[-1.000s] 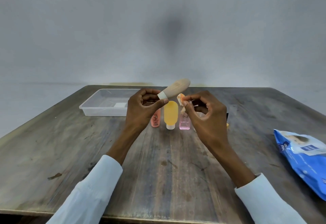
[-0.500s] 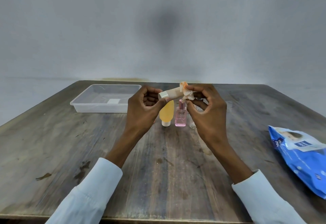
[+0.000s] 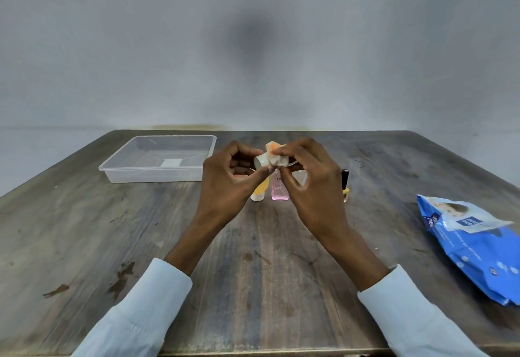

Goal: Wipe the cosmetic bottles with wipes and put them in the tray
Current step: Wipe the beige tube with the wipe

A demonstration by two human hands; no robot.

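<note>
Beige cosmetic bottle held mid-air over counter, mostly hidden now: crumpled wipe has slid from its far end down to the cap end (wiping pass nearly done, likely). Left hand grip pinches cap end; right hand grip pinches wipe around bottle. Yellow tube, pink perfume bottle wait behind. Clear tray far-left, wipes pack right.

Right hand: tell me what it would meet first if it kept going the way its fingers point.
The right hand points left, holding the wipe on the tube. Going on, it would likely first meet the left hand pinching the tube's cap; depth is uncertain.
</note>
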